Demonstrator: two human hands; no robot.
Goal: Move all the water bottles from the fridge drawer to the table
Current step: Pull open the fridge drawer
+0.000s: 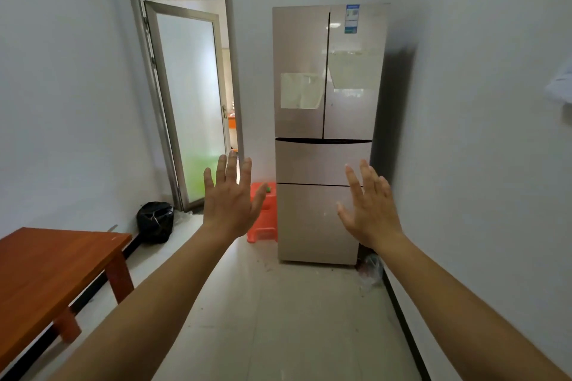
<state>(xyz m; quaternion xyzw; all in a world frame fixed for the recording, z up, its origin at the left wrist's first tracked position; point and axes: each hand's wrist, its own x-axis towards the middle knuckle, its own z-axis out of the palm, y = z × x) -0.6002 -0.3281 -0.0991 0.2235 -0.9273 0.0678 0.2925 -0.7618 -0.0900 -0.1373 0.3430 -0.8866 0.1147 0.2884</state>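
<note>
1. Fridge (325, 133): a tall pale unit against the far wall, with two doors above and two drawer fronts below, all closed. It is the reference for every position given here.
2. Glass door (188, 108): left of the fridge, standing ajar.
3. Table (46, 269): wooden, well to the left of the fridge and nearer the viewer. This is where the bottles are to go.
4. Upper drawer (322, 162) and lower drawer (315, 223): no water bottles are in view. They are presumably behind one of these fronts, though which one cannot be told. The step in hand appears to be the approach, with no transfer begun. The next move calls for closing on the fridge, gripping a drawer's top edge and pulling it out.
5. Black bag (155, 221): on the floor, left of the fridge and below the door.
6. Orange stool (263, 219): just beside the fridge's left flank.
7. Left hand (230, 204): raised before the stool, well short of the fridge, fingers straight and spread, holding and touching nothing.
8. Right hand (368, 210): raised before the drawer fronts, likewise fully spread and empty.
</note>
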